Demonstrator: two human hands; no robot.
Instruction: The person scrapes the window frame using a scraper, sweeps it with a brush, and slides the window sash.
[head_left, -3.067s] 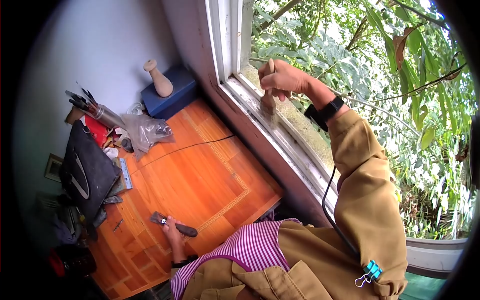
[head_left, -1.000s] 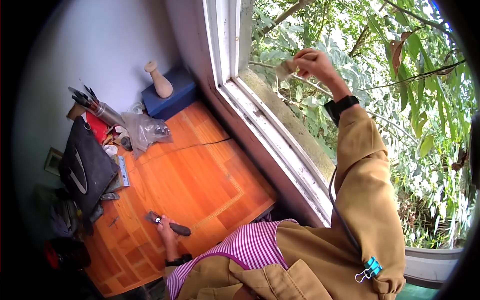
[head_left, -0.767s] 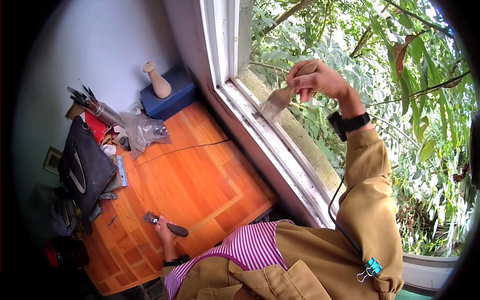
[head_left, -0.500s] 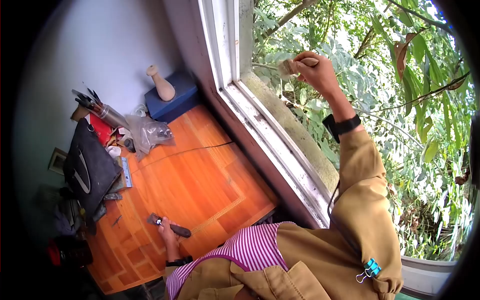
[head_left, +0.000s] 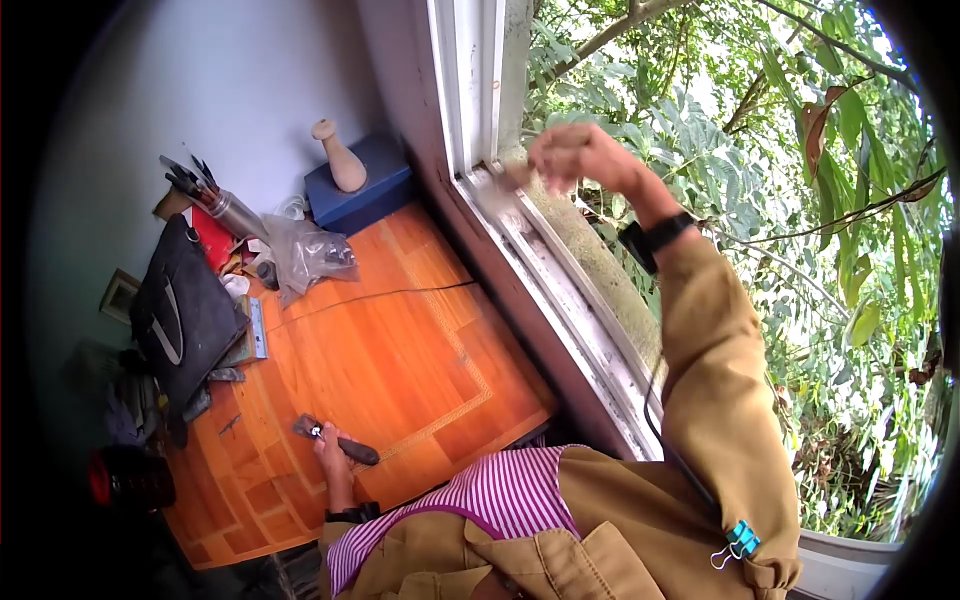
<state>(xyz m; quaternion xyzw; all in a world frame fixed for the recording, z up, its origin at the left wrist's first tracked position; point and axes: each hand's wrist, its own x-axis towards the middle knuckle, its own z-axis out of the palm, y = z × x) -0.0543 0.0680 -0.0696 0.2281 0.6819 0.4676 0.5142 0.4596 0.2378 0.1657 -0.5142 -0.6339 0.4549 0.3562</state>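
My right hand [head_left: 578,158], blurred by motion, is closed on a wooden-handled brush [head_left: 515,180]. The bristles are smeared in this view and overlap the upper end of the white window track [head_left: 560,262]. Low on the left, my left hand [head_left: 331,452] is wrapped round a scraper [head_left: 357,452] with a dark handle and a short metal blade, held over the orange wooden table [head_left: 400,340].
On a blue box [head_left: 375,170] at the table's far corner stands a pale wooden pestle-like piece [head_left: 345,168]. A clear plastic bag [head_left: 305,255], a metal cup of pens [head_left: 238,218] and a black bag [head_left: 180,310] crowd the left. Leafy branches [head_left: 830,170] hang outside the window.
My right hand has swung left and slightly down with the brush, from in front of the leaves to the window track. My left hand keeps the scraper almost in place.
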